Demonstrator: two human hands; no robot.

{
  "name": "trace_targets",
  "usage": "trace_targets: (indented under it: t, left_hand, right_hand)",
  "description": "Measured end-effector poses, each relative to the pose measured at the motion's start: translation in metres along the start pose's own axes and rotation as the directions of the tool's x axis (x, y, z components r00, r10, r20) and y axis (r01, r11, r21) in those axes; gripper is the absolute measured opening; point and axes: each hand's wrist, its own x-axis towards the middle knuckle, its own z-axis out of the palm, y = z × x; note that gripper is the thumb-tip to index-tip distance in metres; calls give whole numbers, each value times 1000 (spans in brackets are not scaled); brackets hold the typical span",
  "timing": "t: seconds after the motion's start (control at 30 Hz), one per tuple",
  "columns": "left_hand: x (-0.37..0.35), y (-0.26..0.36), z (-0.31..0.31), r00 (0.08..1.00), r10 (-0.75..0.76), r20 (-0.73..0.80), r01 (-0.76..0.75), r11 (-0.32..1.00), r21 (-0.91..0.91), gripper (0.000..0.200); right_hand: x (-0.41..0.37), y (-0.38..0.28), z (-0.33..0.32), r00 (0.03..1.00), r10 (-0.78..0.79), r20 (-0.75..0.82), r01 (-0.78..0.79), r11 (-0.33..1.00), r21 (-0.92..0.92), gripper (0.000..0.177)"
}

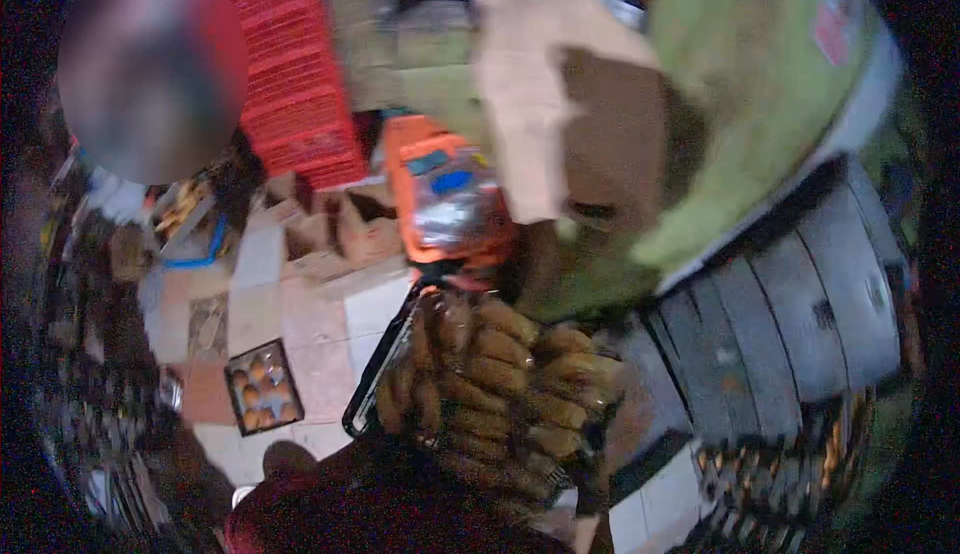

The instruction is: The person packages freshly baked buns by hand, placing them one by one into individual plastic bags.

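Wrapped packs of brown, rounded pieces (490,384) lie in rows close in front of my body, at the lower middle. A black-rimmed tray or crate edge (380,364) shows along their left side. Dark red clothing (380,504) covers the bottom of the view. My right hand (585,532) seems to show only as a small blurred patch at the bottom edge, under the packs; its fingers cannot be made out. I do not see my left hand. Just beyond the packs sits an orange crate (450,199) with shiny and blue contents.
Several eggs or similar brown items fill a small dark tray (263,386) on the floor at left. Stacked red crates (295,64), open cardboard boxes (350,224) and a large brown box (570,94) stand ahead. Grey panels (780,304) are right. A blurred area hides the upper left.
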Motion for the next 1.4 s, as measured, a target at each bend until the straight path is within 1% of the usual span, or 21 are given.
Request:
trace_targets:
  t: [0.07, 0.13, 0.2, 0.33, 0.37, 0.4, 0.47, 0.57, 0.7, 0.8, 0.87, 0.93, 1.03, 1.1, 1.17, 1.23, 1.27, 1.3, 1.33, 1.37, 1.4]
  left_hand:
    - [-45, 10, -57, 984, 85, -158, -99, 992, -82, 68]
    - [-84, 24, -111, 944, 159, -290, -208, 967, -148, 67]
    - [-122, 38, -170, 896, 215, -387, -301, 937, -177, 65]
    - [-200, 89, -272, 784, 288, -549, -448, 876, -179, 62]
    - [-213, 101, -291, 753, 304, -584, -484, 857, -177, 61]
    - [-219, 103, -292, 720, 326, -612, -517, 840, -161, 61]
    - [-237, 135, -326, 677, 356, -644, -565, 813, -144, 59]
    - [-234, 166, -350, 651, 367, -664, -595, 790, -146, 57]
    - [-185, 207, -356, 683, 358, -636, -587, 788, -186, 54]
    - [-143, 246, -342, 712, 368, -597, -583, 785, -211, 52]
    - [-126, 281, -334, 709, 402, -579, -604, 771, -204, 50]
    - [-127, 329, -330, 669, 487, -562, -667, 726, -166, 49]
    - [-139, 414, -327, 576, 629, -522, -770, 632, -89, 47]
    - [-148, 485, -316, 486, 747, -453, -847, 530, -35, 45]
    - [-153, 554, -299, 423, 835, -351, -895, 446, -18, 44]
    - [-151, 628, -268, 373, 904, -207, -927, 373, -40, 43]
    - [-148, 656, -252, 359, 922, -145, -933, 355, -51, 42]
    - [-147, 682, -228, 374, 924, -79, -927, 375, -5, 40]
    - [-138, 704, -224, 190, 979, -79, -945, 204, 257, 40]
    - [-119, 730, -222, 165, 982, -91, -955, 182, 235, 39]
    - [-109, 738, -224, 153, 982, -107, -957, 174, 232, 39]
  right_hand:
    - [8, 8, 46, 994, 39, 102, -32, 997, -68, 70]
    - [15, 17, 92, 980, 68, 186, -43, 990, -136, 68]
    - [15, 37, 143, 964, 83, 252, -37, 983, -183, 67]
    - [14, 75, 274, 921, 112, 373, -25, 973, -230, 64]
    - [13, 80, 306, 910, 111, 399, -20, 974, -227, 63]
    - [21, 79, 314, 895, 118, 429, -22, 975, -223, 62]
    - [26, 86, 375, 870, 117, 478, -11, 976, -218, 61]
    - [42, 83, 437, 844, 83, 531, 24, 981, -191, 58]
    - [80, 61, 503, 815, 5, 580, 86, 988, -130, 55]
    - [115, 30, 554, 789, -76, 609, 146, 987, -66, 53]
    - [136, 5, 591, 771, -139, 621, 192, 981, -19, 51]
    - [149, -22, 631, 744, -221, 631, 240, 969, 56, 50]
    - [162, -62, 684, 708, -347, 616, 307, 936, 175, 48]
    - [172, -95, 721, 666, -471, 579, 375, 882, 286, 46]
    - [172, -129, 752, 622, -600, 503, 443, 799, 406, 45]
    - [153, -168, 782, 581, -711, 396, 489, 694, 528, 43]
    - [131, -186, 797, 586, -739, 332, 481, 648, 591, 40]
    - [135, -193, 804, 578, -769, 274, 524, 606, 598, 40]
    - [136, -200, 813, 566, -796, 214, 567, 564, 600, 40]
    - [134, -201, 822, 613, -765, 199, 540, 589, 601, 40]
    - [133, -199, 826, 648, -732, 211, 498, 617, 610, 40]
